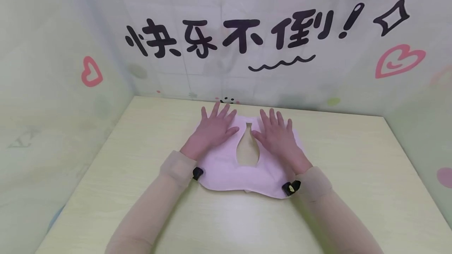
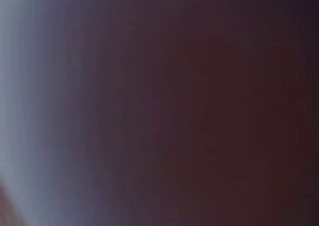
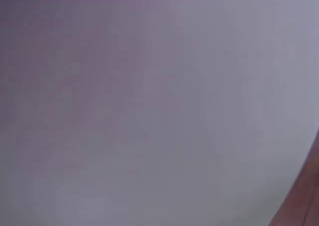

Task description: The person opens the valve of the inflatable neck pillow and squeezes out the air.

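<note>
A pink cloth (image 1: 226,173), shaped like a bib with a teardrop opening in its middle, lies spread on the table. On its upper left part rests my left hand (image 1: 213,128), fingers straight and spread, the tips reaching past the far edge. My right hand (image 1: 280,136) lies flat on the upper right part, its thumb by the opening. Neither hand grips anything. The left wrist view is a dark blur. In the right wrist view a pale blurred surface fills most of the frame, with a bit of skin (image 3: 301,201) at the lower right.
The pale wooden table (image 1: 353,148) extends to both sides and in front of the cloth. A white printed sheet (image 1: 226,77) with dark lettering hangs right behind the table's far edge. More printed sheeting (image 1: 53,109) flanks the left and right sides.
</note>
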The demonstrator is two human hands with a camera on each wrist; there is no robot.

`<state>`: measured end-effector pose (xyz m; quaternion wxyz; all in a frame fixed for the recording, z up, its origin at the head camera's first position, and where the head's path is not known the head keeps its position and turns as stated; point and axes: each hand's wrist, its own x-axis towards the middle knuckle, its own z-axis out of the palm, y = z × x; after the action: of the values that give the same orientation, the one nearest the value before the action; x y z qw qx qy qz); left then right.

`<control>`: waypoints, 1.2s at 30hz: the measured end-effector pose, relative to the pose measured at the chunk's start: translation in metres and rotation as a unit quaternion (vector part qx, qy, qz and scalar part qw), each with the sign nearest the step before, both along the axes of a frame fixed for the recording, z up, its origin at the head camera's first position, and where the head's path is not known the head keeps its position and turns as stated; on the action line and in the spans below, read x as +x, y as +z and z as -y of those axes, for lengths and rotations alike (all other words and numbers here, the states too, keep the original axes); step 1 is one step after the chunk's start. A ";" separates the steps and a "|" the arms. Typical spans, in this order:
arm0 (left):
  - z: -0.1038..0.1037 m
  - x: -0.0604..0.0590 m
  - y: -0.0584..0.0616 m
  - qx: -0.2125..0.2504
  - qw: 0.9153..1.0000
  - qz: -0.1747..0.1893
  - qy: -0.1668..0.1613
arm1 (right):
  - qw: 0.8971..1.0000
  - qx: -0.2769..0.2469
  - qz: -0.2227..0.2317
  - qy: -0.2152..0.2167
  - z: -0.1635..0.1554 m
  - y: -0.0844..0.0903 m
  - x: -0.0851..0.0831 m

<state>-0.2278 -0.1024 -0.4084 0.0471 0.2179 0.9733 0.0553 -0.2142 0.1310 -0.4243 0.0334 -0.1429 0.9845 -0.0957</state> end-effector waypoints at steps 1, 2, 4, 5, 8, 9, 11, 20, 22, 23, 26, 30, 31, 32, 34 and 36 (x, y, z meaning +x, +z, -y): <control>0.000 -0.002 -0.001 0.003 1.000 0.003 -0.003 | 1.000 -0.001 0.008 0.003 0.000 -0.001 -0.002; 0.000 -0.003 -0.003 0.004 1.000 0.007 -0.006 | 1.000 -0.002 0.017 0.007 0.000 -0.002 -0.004; 0.000 -0.006 -0.010 0.011 1.000 0.020 -0.014 | 0.999 0.002 0.031 0.014 0.000 -0.005 -0.007; 0.000 -0.008 -0.013 0.015 0.999 0.026 -0.018 | 0.999 0.005 0.036 0.018 -0.001 -0.007 -0.008; 0.001 -0.010 -0.022 0.026 0.998 0.042 -0.026 | 0.999 0.013 0.044 0.023 -0.002 -0.014 -0.010; 0.001 -0.011 -0.024 0.029 0.998 0.046 -0.027 | 0.999 0.016 0.042 0.024 -0.002 -0.016 -0.010; 0.001 -0.012 -0.026 0.034 0.998 0.055 -0.027 | 0.999 0.019 0.040 0.024 -0.003 -0.018 -0.010; -0.001 -0.014 -0.026 0.032 0.997 0.072 -0.022 | 0.999 0.031 0.038 0.020 -0.005 -0.022 -0.009; -0.001 -0.014 -0.026 0.031 0.997 0.075 -0.019 | 0.999 0.033 0.038 0.019 -0.005 -0.023 -0.009; -0.001 -0.014 -0.026 0.031 0.996 0.077 -0.017 | 0.999 0.032 0.038 0.019 -0.005 -0.023 -0.010; -0.002 -0.015 -0.026 0.033 0.996 0.083 -0.014 | 0.999 0.029 0.037 0.017 -0.005 -0.023 -0.010; 0.000 -0.017 -0.023 0.040 0.995 0.089 -0.017 | 0.999 0.028 0.034 0.016 -0.005 -0.023 -0.010; 0.001 -0.017 -0.021 0.042 0.995 0.087 -0.017 | 0.999 0.031 0.031 0.018 -0.005 -0.023 -0.009; 0.003 -0.018 -0.019 0.044 0.995 0.084 -0.015 | 0.999 0.034 0.027 0.019 -0.005 -0.021 -0.009; 0.005 -0.021 -0.012 0.048 0.996 0.072 -0.010 | 0.999 0.037 0.017 0.018 -0.004 -0.015 -0.009; 0.007 -0.024 -0.005 0.046 0.998 0.053 -0.006 | 0.999 0.037 0.006 0.013 -0.005 -0.005 -0.008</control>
<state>-0.2516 -0.1092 -0.4132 0.0892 0.2220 0.9646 0.1109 -0.2223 0.1361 -0.4290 0.0454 -0.1540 0.9852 -0.0595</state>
